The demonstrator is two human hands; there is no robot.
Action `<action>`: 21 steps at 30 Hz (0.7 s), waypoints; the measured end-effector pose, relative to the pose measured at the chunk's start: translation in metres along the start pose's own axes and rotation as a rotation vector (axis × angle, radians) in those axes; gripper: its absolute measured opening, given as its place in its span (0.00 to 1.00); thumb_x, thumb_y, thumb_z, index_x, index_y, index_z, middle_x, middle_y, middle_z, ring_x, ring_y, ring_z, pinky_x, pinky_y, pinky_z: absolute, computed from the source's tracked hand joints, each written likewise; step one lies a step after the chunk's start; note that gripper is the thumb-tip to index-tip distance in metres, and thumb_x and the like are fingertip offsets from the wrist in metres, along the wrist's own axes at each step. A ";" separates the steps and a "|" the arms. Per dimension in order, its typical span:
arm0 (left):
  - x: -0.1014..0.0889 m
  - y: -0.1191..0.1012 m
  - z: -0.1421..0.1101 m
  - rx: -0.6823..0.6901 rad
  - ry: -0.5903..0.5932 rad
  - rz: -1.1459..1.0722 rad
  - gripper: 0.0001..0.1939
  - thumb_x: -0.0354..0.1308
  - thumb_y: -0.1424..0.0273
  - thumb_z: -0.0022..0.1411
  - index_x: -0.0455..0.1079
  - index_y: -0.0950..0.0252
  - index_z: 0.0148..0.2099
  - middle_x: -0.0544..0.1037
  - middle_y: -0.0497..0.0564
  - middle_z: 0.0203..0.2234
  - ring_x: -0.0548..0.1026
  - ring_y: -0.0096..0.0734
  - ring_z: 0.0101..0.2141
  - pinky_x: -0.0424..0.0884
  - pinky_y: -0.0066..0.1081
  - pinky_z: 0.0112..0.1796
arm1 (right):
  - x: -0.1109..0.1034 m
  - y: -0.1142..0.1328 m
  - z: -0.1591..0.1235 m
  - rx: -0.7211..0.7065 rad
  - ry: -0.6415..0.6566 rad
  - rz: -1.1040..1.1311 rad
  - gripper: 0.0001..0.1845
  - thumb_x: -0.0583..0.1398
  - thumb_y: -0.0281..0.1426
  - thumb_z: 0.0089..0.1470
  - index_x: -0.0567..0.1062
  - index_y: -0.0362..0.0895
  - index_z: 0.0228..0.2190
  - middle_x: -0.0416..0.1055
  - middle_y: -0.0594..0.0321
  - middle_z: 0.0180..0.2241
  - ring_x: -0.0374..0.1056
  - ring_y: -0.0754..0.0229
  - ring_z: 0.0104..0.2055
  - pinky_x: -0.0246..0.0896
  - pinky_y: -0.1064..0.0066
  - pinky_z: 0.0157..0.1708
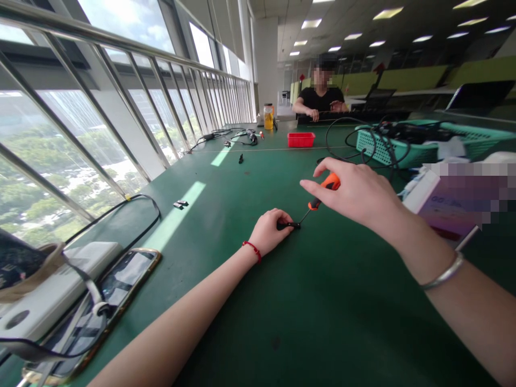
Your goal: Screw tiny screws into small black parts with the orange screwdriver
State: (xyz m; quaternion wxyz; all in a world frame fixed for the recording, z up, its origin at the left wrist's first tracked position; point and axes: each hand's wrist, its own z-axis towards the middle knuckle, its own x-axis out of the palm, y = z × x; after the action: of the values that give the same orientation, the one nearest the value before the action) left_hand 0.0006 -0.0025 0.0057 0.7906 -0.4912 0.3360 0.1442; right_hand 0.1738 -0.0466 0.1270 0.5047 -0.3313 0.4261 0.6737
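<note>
My left hand (271, 232) rests on the green table, its fingers closed round a small black part (291, 226). At the end of that part is the tip of a screwdriver (331, 181) with an orange and black handle. It leans up to the right, into my right hand (358, 191). My right thumb and index finger are spread beside the handle, while the other fingers are mostly hidden behind it. Farther off on the table lie two small black pieces (181, 204) and another small black piece (241, 158).
A red tray (301, 140), a jar with yellow liquid (268, 117) and cables (242, 135) are at the back. On the right stand a teal basket (373, 146) with cables and a purple box (451, 201). A phone (129, 274) lies left. A person (320, 97) sits opposite.
</note>
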 end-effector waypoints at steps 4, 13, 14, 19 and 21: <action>0.001 0.002 0.000 0.003 0.001 -0.002 0.03 0.59 0.75 0.52 0.70 0.66 0.33 0.74 0.49 0.31 0.72 0.30 0.33 0.70 0.30 0.37 | -0.001 -0.001 0.000 -0.008 0.000 -0.009 0.18 0.49 0.44 0.54 0.74 0.49 0.29 0.70 0.62 0.22 0.62 0.58 0.23 0.46 0.69 0.22; 0.001 0.003 0.001 0.006 -0.001 -0.004 0.04 0.58 0.75 0.52 0.70 0.66 0.33 0.74 0.50 0.31 0.72 0.30 0.33 0.71 0.30 0.37 | -0.001 -0.003 0.000 0.008 0.026 0.036 0.22 0.48 0.47 0.55 0.74 0.48 0.24 0.67 0.61 0.18 0.60 0.59 0.21 0.46 0.70 0.21; 0.001 0.003 0.001 0.007 -0.001 -0.001 0.04 0.59 0.75 0.52 0.70 0.66 0.33 0.74 0.50 0.31 0.72 0.30 0.33 0.71 0.30 0.37 | -0.001 -0.004 0.000 -0.002 0.019 0.035 0.20 0.49 0.45 0.54 0.74 0.48 0.25 0.68 0.62 0.19 0.60 0.60 0.21 0.46 0.70 0.21; 0.002 0.003 0.001 0.010 -0.007 0.003 0.04 0.59 0.74 0.52 0.70 0.66 0.33 0.74 0.49 0.31 0.72 0.29 0.33 0.71 0.30 0.36 | 0.000 -0.003 0.000 -0.027 0.035 0.094 0.14 0.57 0.42 0.46 0.73 0.50 0.34 0.71 0.65 0.25 0.62 0.61 0.23 0.49 0.71 0.22; 0.001 0.002 0.000 0.009 -0.009 0.005 0.03 0.59 0.75 0.52 0.70 0.66 0.33 0.74 0.49 0.31 0.72 0.29 0.33 0.70 0.29 0.36 | 0.001 -0.001 0.000 -0.009 0.077 0.096 0.16 0.53 0.47 0.50 0.73 0.49 0.29 0.70 0.64 0.22 0.62 0.60 0.22 0.49 0.70 0.22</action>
State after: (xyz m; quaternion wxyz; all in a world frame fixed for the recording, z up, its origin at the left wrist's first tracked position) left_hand 0.0006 -0.0017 0.0041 0.7938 -0.4864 0.3344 0.1468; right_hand 0.1742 -0.0462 0.1261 0.4536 -0.3385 0.4577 0.6857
